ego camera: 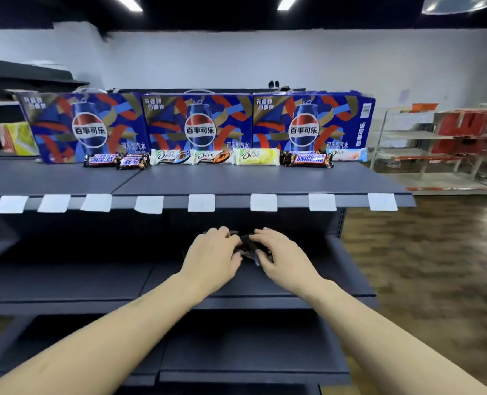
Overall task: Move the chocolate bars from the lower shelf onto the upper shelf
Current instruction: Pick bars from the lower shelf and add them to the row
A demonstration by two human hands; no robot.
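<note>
Both hands reach to the lower shelf [265, 283] at centre frame, the left hand [212, 256] and right hand [283, 256] curled around dark chocolate bars [246, 243]. More bars [213, 156] line the upper shelf [236, 182] before blue soda boxes [199, 124].

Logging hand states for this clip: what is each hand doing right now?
Left hand: fingers curled on the dark-wrapped bars on the lower shelf.
Right hand: fingers curled on the same bars.
</note>
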